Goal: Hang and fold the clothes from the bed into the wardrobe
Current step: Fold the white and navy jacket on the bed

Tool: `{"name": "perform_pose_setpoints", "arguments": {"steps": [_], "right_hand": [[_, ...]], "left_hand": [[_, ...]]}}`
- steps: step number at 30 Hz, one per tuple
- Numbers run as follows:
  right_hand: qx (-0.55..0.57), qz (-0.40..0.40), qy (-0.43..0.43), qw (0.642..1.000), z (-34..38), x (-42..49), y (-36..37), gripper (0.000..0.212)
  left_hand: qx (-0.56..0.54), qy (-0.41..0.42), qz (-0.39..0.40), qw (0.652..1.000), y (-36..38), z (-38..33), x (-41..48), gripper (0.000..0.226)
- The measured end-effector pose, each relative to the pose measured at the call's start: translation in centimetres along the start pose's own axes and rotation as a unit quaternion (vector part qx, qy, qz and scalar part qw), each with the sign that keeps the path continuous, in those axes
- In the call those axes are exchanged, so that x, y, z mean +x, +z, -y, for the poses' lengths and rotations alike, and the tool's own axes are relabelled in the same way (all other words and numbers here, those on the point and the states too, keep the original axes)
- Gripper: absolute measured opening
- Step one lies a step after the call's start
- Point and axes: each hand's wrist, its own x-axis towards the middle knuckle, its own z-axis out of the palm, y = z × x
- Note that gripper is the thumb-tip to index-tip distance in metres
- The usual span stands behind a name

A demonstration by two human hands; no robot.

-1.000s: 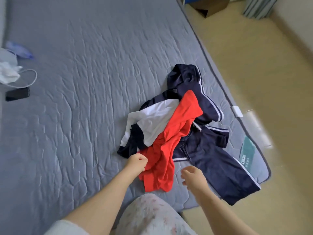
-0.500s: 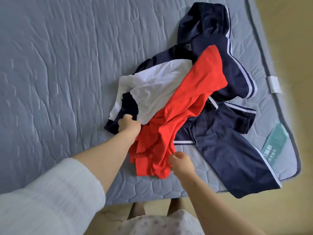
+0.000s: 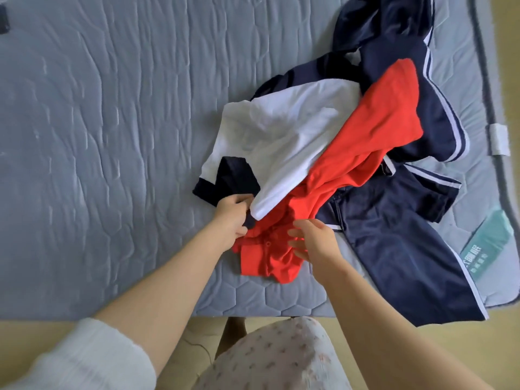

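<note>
Right hand [image 3: 315, 243] slid up onto the red shirt [image 3: 374, 128], fingers spread now. Left hand [image 3: 232, 213] still pinches the white shirt [image 3: 281, 128] by its navy trim. Red shirt lies 7-to-1 o'clock on the bed [image 3: 112, 136], near the edge.

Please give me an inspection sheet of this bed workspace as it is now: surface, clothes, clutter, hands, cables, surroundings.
Surface: grey quilted mattress, wrinkled.
Job's things: red shirt lies across white shirt, navy jacket and navy trousers, all in one pile.
Clutter: dark object at the top left edge, cut off.
Hands: left hand grips the white shirt's navy trim; right hand reaches over the red shirt, fingers spread.
Cables: nothing seen.
Surroundings: yellowish floor beside the bed.
</note>
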Motion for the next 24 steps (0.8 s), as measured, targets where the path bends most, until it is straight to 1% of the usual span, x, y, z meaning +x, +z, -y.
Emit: {"name": "perform_pose_setpoints", "arguments": {"steps": [2, 4, 6, 8, 10, 11, 13, 15, 18, 21, 23, 24], "right_hand": [[0.041, 0.018, 0.002, 0.999, 0.6, -1.9, 0.4, 0.015], [0.102, 0.051, 0.009, 0.993, 1.5, -4.0, 0.5, 0.023], [0.169, 0.071, 0.010, 0.983, 2.5, -6.5, 0.4, 0.024], [0.203, 0.057, -0.009, 0.977, 3.4, -9.1, 0.2, 0.018], [0.200, 0.017, -0.050, 0.978, 4.1, -11.5, 0.2, 0.006], [0.195, 0.004, -0.070, 0.978, 4.3, -12.6, 0.3, 0.013], [0.198, 0.003, -0.101, 0.975, 4.6, -14.9, 0.5, 0.027], [0.181, 0.014, -0.148, 0.972, 4.7, -17.4, 0.7, 0.034], [0.134, 0.055, -0.214, 0.966, 4.5, -21.0, 1.3, 0.034], [0.087, 0.091, -0.255, 0.959, 4.8, -24.3, 2.4, 0.024], [0.059, 0.094, -0.282, 0.953, 5.6, -26.7, 2.8, 0.020], [0.050, 0.101, -0.293, 0.949, 5.9, -27.6, 2.9, 0.024]], "left_hand": [[0.028, 0.006, 0.008, 1.000, -0.8, 0.6, -2.9, 0.021], [0.123, 0.041, 0.023, 0.991, -1.5, 0.8, -5.8, 0.024], [0.221, 0.084, 0.058, 0.970, -2.2, 0.6, -8.8, 0.026], [0.262, 0.113, 0.099, 0.953, -3.1, 0.0, -11.7, 0.026], [0.272, 0.132, 0.126, 0.945, -4.2, -0.7, -14.3, 0.028], [0.272, 0.140, 0.134, 0.943, -4.9, -0.8, -15.4, 0.029], [0.261, 0.149, 0.144, 0.943, -6.5, -0.7, -17.3, 0.025], [0.222, 0.148, 0.135, 0.954, -7.9, -0.4, -18.9, 0.017], [0.154, 0.149, 0.072, 0.974, -9.9, 0.0, -20.7, 0.030], [0.126, 0.199, -0.004, 0.972, -10.5, -0.8, -22.1, 0.034], [0.042, 0.176, 0.013, 0.983, -10.8, -1.8, -23.3, 0.035], [-0.020, 0.124, 0.054, 0.991, -11.2, -2.3, -24.2, 0.040]]}}
